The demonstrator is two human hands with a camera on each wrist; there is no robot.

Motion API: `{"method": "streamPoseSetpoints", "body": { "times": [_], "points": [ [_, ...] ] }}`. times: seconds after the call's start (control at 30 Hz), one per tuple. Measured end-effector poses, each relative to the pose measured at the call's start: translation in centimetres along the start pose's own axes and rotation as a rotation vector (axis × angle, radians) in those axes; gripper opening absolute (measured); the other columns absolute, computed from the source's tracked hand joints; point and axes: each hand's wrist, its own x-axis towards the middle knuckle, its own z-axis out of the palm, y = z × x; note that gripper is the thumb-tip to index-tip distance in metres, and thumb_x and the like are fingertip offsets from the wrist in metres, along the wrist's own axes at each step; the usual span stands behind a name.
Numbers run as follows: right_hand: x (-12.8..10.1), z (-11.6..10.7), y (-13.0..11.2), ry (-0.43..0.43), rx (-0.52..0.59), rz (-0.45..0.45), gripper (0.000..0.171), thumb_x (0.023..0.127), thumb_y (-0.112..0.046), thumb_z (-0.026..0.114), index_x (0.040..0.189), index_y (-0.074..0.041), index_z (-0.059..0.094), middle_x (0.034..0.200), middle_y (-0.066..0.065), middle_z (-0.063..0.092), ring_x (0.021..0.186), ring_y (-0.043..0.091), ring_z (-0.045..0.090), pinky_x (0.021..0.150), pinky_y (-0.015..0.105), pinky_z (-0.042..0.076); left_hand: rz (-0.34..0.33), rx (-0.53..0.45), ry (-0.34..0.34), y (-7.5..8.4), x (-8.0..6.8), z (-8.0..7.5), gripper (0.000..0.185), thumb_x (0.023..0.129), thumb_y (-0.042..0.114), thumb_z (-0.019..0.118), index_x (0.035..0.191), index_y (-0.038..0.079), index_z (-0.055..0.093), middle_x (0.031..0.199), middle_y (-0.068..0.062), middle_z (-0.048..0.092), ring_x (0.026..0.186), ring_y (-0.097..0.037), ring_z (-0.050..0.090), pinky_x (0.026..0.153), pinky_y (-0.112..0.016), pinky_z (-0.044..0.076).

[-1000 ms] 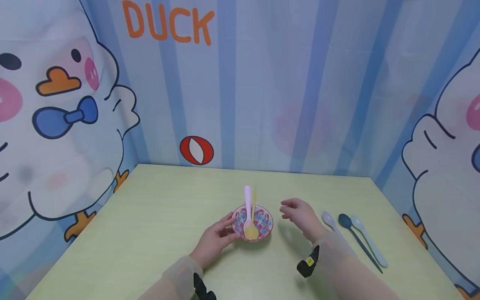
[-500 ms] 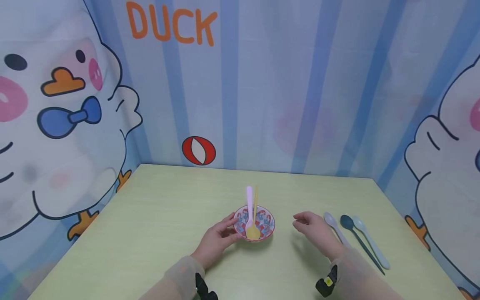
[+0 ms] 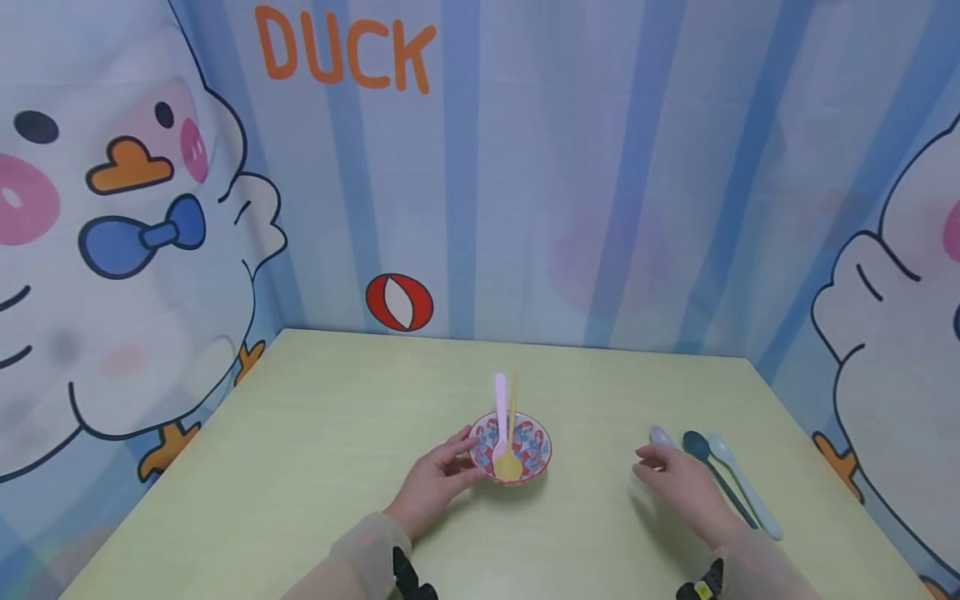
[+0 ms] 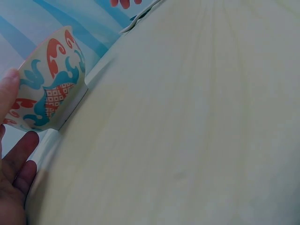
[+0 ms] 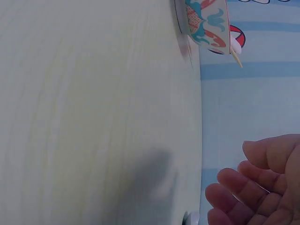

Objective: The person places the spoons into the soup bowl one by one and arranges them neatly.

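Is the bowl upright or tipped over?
Upright. The bowl sits on its base on the table, opening upward, with a pink spoon and a yellow spoon resting inside.

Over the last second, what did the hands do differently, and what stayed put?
The right hand moved rightwards, away from the bowl, over to the three spoons lying on the table; its fingertips are now at the nearest, pale spoon. It holds nothing. The left hand stayed against the bowl's side, and the pink and yellow spoons stayed in the bowl.
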Motion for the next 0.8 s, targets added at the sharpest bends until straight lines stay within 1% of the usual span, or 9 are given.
{"method": "streamPoseSetpoints", "body": {
  "times": [0.1,0.27,0.43,0.63,0.8],
  "points": [
    [-0.1,-0.7,1.1,0.006,-0.009,0.032,0.042,0.095,-0.025,0.06,0.125,0.004,0.058,0.112,0.017,0.064,0.1,0.032,0.06,0.081,0.046,0.05,-0.004,0.001,0.0,0.0,0.0,0.0,0.055,0.085,0.03,0.075,0.134,0.014,0.058,0.153,0.003,0.035,0.106,-0.018,0.062,0.083,-0.025,0.052],
    [-0.6,-1.7,2.6,0.036,-0.018,0.053,0.043,0.095,-0.024,0.059,0.125,0.006,0.056,0.113,0.021,0.063,0.101,0.034,0.059,0.082,0.048,0.049,-0.011,-0.004,0.001,-0.1,0.1,0.0,0.054,0.085,0.029,0.075,0.134,0.015,0.058,0.153,0.002,0.034,0.107,-0.019,0.062,0.083,-0.024,0.052],
    [-0.9,-2.4,3.6,0.03,-0.042,0.11,0.043,0.095,-0.023,0.058,0.126,0.006,0.055,0.113,0.023,0.062,0.099,0.033,0.059,0.079,0.048,0.049,-0.007,-0.004,0.0,0.0,0.0,0.1,0.055,0.085,0.028,0.075,0.135,0.014,0.057,0.154,0.001,0.034,0.108,-0.019,0.062,0.083,-0.024,0.052],
    [-1.0,-3.1,4.5,0.02,-0.053,0.197,0.04,0.093,-0.018,0.058,0.122,0.01,0.055,0.107,0.022,0.063,0.093,0.03,0.059,0.073,0.044,0.048,0.0,-0.005,-0.001,-0.1,0.0,0.1,0.054,0.085,0.028,0.074,0.135,0.014,0.057,0.154,0.0,0.033,0.107,-0.019,0.062,0.083,-0.024,0.051],
    [-0.9,-3.1,5.1,0.015,-0.067,0.235,0.038,0.091,-0.015,0.059,0.119,0.012,0.056,0.103,0.021,0.063,0.091,0.03,0.059,0.072,0.043,0.049,-0.007,0.0,-0.002,-0.1,0.1,0.1,0.053,0.086,0.027,0.074,0.135,0.015,0.057,0.154,0.001,0.033,0.108,-0.02,0.061,0.083,-0.024,0.051]
  ]
}}
